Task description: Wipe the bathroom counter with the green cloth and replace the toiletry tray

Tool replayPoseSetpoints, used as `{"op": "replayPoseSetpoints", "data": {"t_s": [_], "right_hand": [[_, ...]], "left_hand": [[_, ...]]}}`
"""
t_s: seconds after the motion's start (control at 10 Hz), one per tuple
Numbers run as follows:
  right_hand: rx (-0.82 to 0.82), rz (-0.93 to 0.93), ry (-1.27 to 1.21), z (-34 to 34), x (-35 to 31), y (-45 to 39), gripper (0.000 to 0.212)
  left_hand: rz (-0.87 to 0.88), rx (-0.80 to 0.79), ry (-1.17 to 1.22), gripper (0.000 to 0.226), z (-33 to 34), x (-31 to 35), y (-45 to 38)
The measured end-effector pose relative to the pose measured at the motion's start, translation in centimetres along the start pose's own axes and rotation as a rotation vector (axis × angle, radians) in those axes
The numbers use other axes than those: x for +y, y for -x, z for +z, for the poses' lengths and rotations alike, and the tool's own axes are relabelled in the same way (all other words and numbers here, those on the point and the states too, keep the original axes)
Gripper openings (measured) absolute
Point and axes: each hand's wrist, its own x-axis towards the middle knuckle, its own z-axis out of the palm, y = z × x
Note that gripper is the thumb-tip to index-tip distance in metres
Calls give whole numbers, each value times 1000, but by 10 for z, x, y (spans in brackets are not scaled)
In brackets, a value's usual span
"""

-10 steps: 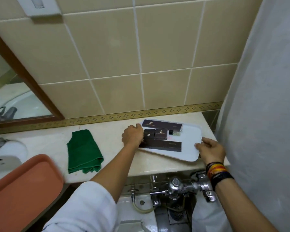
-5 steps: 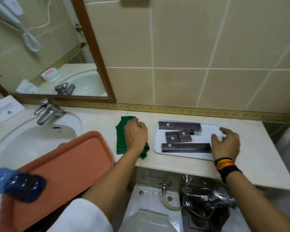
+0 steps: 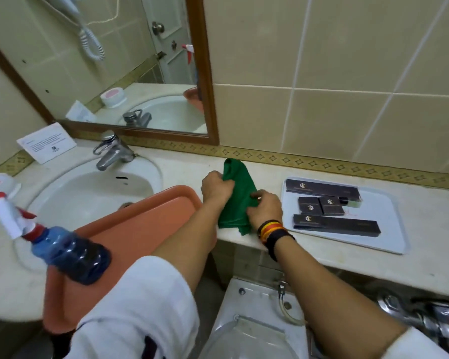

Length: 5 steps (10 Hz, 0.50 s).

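Cloth, green, lies bunched on the counter beside the tray, gripped by both the left hand and right hand. Dark boxes on the tray bear a gold hexagon logo; their lettering is unreadable.

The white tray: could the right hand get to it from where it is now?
Probably yes. The right hand grips the green cloth just beside the white tray, with only bare counter between; it must release the cloth first.

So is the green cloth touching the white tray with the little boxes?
Apart. In the head view, the green cloth sits left of the white tray, with a strip of bare counter between them. Both hands, left hand and right hand, grip the cloth.
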Motion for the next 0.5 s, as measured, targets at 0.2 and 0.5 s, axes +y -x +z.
{"op": "replayPoseSetpoints", "data": {"t_s": [0.2,0.5], "right_hand": [[-24,-178,-196,2,-59,64,43],[14,-384,372,88,-56,114,30]], "left_hand": [[40,216,182,18,-104,-36,31],[114,126,-34,42,-129,-127,66]]}}
